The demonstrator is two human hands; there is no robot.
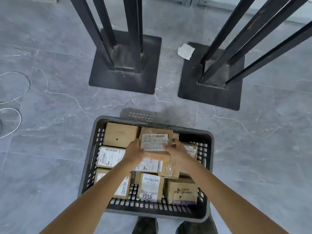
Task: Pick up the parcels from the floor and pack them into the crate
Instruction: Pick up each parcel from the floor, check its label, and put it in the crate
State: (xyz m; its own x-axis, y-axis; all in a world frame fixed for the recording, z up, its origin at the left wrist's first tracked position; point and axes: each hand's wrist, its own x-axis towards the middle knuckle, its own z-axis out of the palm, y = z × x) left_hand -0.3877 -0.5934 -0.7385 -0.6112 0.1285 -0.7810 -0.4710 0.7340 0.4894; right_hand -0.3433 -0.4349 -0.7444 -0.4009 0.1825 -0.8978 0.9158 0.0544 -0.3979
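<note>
One parcel [155,142], between left hand [135,152] and right hand [175,150], over crate [152,211]

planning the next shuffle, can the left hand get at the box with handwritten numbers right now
Probably not yet: the left hand grips the labelled parcel. The handwritten box itself lies uncovered in the crate.
</note>
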